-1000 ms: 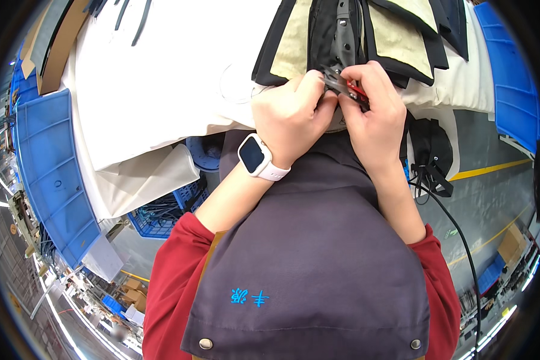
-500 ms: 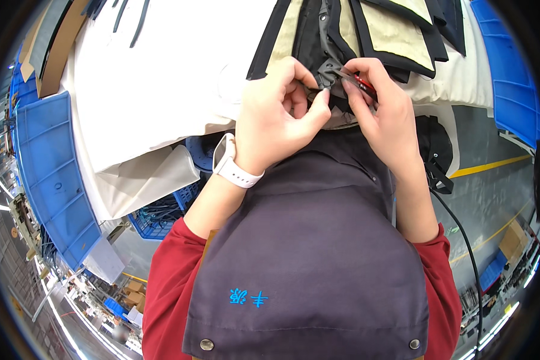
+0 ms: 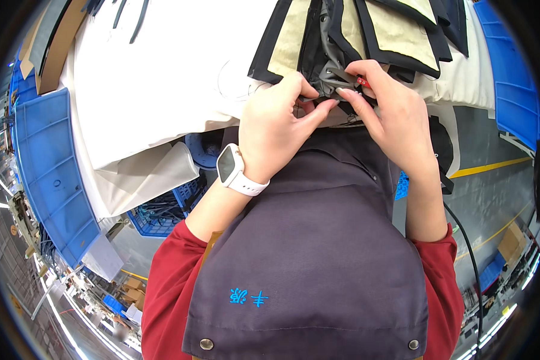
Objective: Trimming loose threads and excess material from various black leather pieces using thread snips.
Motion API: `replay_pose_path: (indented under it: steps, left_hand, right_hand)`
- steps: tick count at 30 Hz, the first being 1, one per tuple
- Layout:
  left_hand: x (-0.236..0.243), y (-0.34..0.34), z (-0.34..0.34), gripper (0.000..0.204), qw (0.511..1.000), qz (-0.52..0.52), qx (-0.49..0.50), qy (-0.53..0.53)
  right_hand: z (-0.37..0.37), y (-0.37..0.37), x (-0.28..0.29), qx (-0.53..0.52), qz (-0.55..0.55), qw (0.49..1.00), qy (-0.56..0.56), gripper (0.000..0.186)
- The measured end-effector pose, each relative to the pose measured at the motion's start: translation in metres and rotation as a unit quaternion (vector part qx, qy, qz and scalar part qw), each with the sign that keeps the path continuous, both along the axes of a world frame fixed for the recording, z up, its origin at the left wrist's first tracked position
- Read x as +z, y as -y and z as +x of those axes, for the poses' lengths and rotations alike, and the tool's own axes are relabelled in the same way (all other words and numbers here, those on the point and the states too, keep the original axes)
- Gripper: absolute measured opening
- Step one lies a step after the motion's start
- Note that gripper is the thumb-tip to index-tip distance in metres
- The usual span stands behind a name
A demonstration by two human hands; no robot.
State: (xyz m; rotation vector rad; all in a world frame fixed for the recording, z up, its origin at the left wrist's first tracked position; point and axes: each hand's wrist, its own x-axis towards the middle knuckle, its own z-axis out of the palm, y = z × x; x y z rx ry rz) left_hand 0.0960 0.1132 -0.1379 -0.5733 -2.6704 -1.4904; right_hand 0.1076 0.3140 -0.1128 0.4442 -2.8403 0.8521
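White cloth (image 3: 150,84) beneath, left hand (image 3: 277,125) pinches grey fabric (image 3: 330,77), grip nearly closed, right hand (image 3: 397,114) half curled round red snips (image 3: 362,82).

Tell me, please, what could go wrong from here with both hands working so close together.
The right hand holds a small red-handled tool, seemingly snips, close to the left hand; a slip might nick a fingertip.

The grey strip is bunched beside the tool, so the fabric could be cut or scratched by mistake.

The dark pieces with pale yellow panels overlap near the table's front edge, so a tug might shift them.
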Motion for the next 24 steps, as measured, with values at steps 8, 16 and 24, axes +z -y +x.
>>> replay_pose_path:
  steps: [8, 16, 24]
  left_hand:
    - [-0.004, 0.007, 0.0, 0.021, 1.0, 0.011, -0.007, 0.021]
    - [0.006, 0.003, 0.001, 0.025, 0.998, 0.046, 0.021, 0.027]
    - [-0.012, 0.008, 0.004, 0.03, 0.994, 0.014, 0.007, -0.11]
  right_hand:
    - [-0.004, -0.007, 0.007, 0.061, -0.005, 0.997, -0.049, 0.02]
    - [0.001, -0.007, 0.009, 0.047, -0.09, 0.994, -0.039, 0.022]
    - [0.002, -0.006, 0.005, 0.035, -0.038, 0.997, -0.05, 0.022]
